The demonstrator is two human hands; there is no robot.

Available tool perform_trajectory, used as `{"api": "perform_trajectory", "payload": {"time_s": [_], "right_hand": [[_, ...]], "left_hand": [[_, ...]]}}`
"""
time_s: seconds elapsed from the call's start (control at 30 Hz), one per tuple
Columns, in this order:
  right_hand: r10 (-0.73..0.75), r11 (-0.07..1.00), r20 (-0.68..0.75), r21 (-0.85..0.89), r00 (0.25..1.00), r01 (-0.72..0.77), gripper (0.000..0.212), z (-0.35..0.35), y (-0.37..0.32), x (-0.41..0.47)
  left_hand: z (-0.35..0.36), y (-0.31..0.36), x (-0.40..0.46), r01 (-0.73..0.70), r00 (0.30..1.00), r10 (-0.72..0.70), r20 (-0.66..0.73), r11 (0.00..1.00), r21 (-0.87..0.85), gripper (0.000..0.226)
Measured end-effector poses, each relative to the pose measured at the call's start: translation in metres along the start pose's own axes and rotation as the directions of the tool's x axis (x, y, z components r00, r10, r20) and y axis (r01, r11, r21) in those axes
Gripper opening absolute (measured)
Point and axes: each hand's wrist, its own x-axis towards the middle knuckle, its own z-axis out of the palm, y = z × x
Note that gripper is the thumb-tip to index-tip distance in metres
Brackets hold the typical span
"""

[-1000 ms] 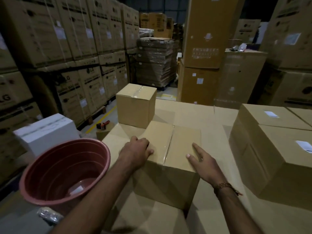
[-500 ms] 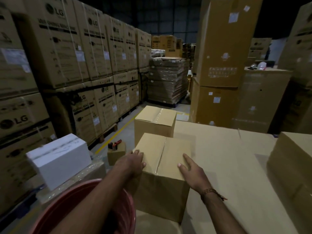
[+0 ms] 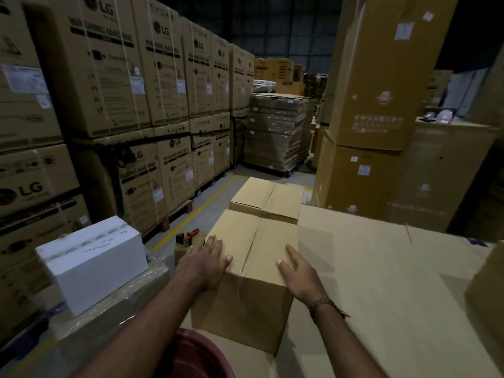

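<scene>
The box [image 3: 245, 304] sits near the deck's [image 3: 368, 268] left edge, just before a second box [image 3: 268, 199], with the left hand [image 3: 210, 261] and right hand [image 3: 298, 274] flat on its top, fingers straight, gripping nothing; best press evenly from both sides so it moves without twisting.

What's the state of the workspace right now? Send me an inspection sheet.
Surface: cardboard-covered top, bearing both cartons.
Job's things: near carton, brown, taped shut, upright; second carton close behind it, contact cannot be told.
Clutter: white box to the left; red tub at the bottom edge; tape dispenser on a small box beyond the left hand.
Hands: left hand lies flat on the near carton's top left edge; right hand flat on its top right edge; fingers straight.
Cables: nothing seen.
Surroundings: washing-machine cartons stacked left; wrapped pallet ahead; tall cartons right; yellow floor line.
</scene>
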Motion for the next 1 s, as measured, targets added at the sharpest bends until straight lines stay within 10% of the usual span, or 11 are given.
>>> {"api": "perform_trajectory", "payload": {"time_s": [1.0], "right_hand": [[0.074,0.997,-0.206,0.007,0.976,-0.074,0.059,0.020,-0.020,0.021]], "left_hand": [[0.002,-0.017,0.039,-0.069,0.995,0.064,-0.079,0.996,-0.058,0.069]]}}
